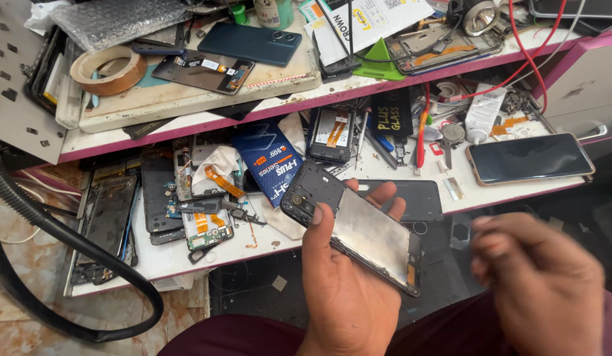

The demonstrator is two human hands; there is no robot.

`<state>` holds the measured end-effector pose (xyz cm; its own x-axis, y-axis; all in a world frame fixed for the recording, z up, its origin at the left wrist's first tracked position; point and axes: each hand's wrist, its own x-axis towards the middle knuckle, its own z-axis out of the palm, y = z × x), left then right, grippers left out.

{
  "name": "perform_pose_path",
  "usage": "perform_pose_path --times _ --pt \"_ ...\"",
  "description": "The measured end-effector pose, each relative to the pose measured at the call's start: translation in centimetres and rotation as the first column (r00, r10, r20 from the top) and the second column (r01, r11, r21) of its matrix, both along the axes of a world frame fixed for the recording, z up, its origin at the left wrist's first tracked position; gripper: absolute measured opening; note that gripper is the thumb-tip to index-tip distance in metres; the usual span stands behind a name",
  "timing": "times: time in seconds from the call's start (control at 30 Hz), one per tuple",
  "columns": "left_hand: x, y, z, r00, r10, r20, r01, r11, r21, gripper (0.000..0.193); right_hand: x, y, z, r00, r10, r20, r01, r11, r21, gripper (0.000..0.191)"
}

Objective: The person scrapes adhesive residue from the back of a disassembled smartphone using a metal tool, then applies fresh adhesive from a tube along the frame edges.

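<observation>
Phone frame (358, 227), back cover removed, metal shield plate exposed, lies tilted in my left hand (345, 283), fingers closed round its edges, held above my lap before the worktop (398, 198). My right hand (540, 277) is blurred, fingers loosely curled, holding nothing I can see. An intact smartphone (526, 158) lies screen-up on the worktop's right side.

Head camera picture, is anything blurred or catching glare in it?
Head view: the right hand is smeared by motion blur, fingers indistinct; the left hand and the opened phone frame it holds are sharp; the frame's metal plate shows a soft sheen; the phone with a dark screen on the bench reflects faint light.
</observation>
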<state>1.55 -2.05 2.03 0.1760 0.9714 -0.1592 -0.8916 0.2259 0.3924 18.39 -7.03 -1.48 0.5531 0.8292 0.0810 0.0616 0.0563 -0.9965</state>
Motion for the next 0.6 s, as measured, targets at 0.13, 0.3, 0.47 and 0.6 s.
perform_pose_path --times 0.13,0.3,0.47,0.6 --pt "-0.2 -0.3 -0.1 0.998 -0.012 -0.058 0.008 0.998 -0.057 0.071 -2.2 -1.2 0.3 0.881 0.208 0.425 -0.242 0.970 0.027 0.026" --pt "-0.2 -0.2 0.4 0.992 -0.042 -0.115 0.026 0.990 -0.140 0.077 -2.6 -1.1 0.3 0.771 0.308 0.557 -0.418 0.905 0.077 0.029" --pt "-0.1 -0.3 0.6 0.985 -0.010 -0.170 -0.006 0.996 -0.092 0.077 -2.5 -1.1 0.6 0.770 0.354 0.531 -0.456 0.887 0.069 0.025" --pt "-0.1 -0.3 0.3 0.986 0.006 -0.169 -0.011 1.000 -0.025 0.074 -2.7 -1.0 0.7 0.747 0.355 0.562 -0.463 0.884 0.057 0.024"
